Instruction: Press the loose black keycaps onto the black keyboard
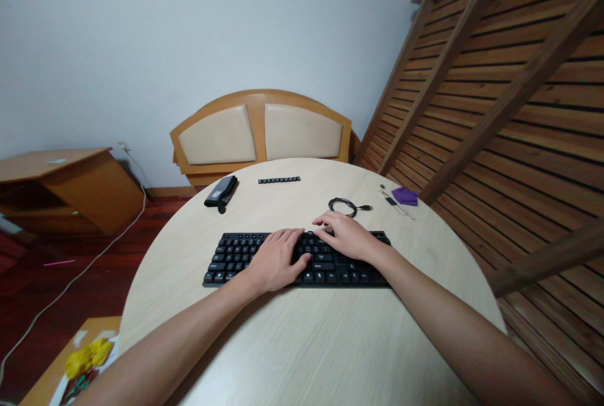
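A black keyboard (pixel 231 258) lies in the middle of a round pale wooden table (pixel 292 343). My left hand (pixel 276 259) rests flat on the keys left of centre, fingers stretched forward and slightly spread. My right hand (pixel 344 236) lies over the keyboard's upper middle, fingers extended toward the far edge, its fingertips close to those of the left hand. Neither hand holds anything. The keys beneath both palms are hidden.
Behind the keyboard lie a coiled black cable (pixel 346 206), a row of loose black keycaps (pixel 279 180), a dark folded pouch (pixel 221 192), and a purple cloth (pixel 406 196) beside a small tool (pixel 394 203). A wooden headboard (pixel 262 132) and slatted bed frame (pixel 509 110) lean at the wall.
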### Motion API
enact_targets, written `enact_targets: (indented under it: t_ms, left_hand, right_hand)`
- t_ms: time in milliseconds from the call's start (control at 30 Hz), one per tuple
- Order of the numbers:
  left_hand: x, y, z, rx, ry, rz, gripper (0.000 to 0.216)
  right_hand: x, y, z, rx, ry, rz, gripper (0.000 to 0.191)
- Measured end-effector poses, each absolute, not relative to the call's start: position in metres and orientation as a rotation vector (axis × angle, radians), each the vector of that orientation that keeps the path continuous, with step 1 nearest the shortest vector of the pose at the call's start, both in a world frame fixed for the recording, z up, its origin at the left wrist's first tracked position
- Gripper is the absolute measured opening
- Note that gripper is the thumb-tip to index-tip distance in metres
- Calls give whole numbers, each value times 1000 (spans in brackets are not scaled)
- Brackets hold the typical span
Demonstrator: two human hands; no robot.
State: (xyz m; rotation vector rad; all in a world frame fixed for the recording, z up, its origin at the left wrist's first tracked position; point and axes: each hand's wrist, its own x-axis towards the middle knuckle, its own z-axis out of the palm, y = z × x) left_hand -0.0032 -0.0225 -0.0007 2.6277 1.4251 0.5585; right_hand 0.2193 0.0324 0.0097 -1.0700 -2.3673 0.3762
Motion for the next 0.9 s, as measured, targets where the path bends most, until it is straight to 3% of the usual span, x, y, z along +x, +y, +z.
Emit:
enact_targets:
  t_ms: [300,633,900]
  left_hand:
    - [-6,30,20,2549,1577,437,42]
    - [1,154,18,2789,1711,257,34]
    - [13,212,-2,2773,1773,195,50]
  right_hand:
    - [226,4,13,-975,-2663,655,110]
    - [228,2,12,-983,-2683,703,112]
    - [232,2,9,-995,-2666,727,112]
